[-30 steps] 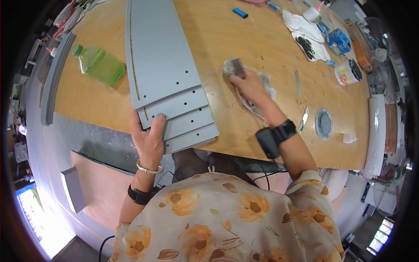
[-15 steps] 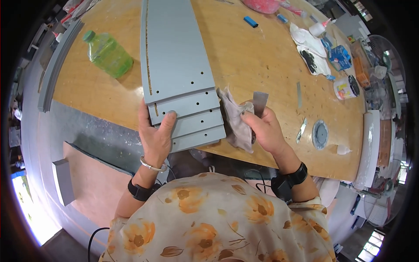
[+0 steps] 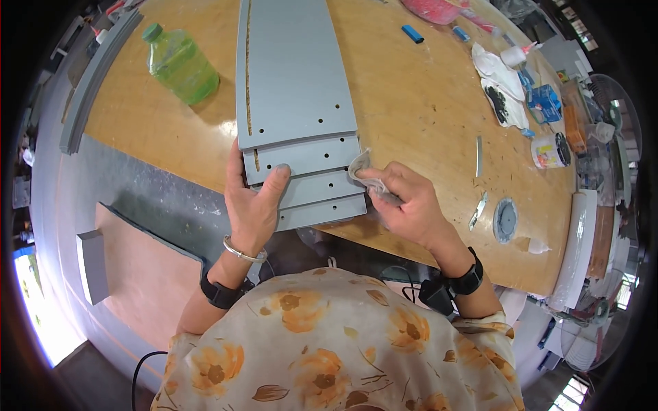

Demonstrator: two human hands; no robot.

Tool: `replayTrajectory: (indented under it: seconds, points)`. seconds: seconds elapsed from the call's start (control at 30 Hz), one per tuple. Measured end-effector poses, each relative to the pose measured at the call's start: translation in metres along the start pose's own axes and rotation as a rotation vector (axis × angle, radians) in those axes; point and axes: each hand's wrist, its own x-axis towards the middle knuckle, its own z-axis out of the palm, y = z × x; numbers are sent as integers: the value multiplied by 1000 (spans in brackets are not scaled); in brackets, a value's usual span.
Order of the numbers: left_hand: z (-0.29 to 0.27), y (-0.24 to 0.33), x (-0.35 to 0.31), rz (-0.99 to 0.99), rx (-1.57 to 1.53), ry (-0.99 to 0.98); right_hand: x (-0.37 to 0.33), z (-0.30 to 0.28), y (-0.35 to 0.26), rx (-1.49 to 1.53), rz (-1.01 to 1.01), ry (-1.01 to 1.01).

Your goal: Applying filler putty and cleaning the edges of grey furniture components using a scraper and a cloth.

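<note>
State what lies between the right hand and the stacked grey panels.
In the head view, a pale grey rag, bunched in the right hand, lies between that hand and the right edge of the stacked grey panels.

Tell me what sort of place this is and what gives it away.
Probably a workshop: the wooden worktable is marked and spotted, overlapping gray panels with small holes stretch over it, and a dark-smeared white sheet lies by a white squeeze bottle.

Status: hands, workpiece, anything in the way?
Left hand grips grey panels at near-left corner. Right hand holds cloth at their right edge. Panels stacked, near ends stepped. Green bottle left of panels, apart.
</note>
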Motion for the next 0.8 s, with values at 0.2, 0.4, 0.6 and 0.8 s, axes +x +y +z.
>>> replayTrajectory:
  seconds: [0.2,0.4,0.6,0.8]
  points:
    - [3,-4,-1,-34,-72,25,-12,-1,5,-126,-75,-79]
    - [0,-6,0,-4,-60,10,-3,-5,3,-304,-178,-112]
    - [2,-5,-1,11,-51,14,-12,-4,5,-256,-183,-114]
    - [2,0,1,42,7,17,-13,-12,7,-236,-35,-192]
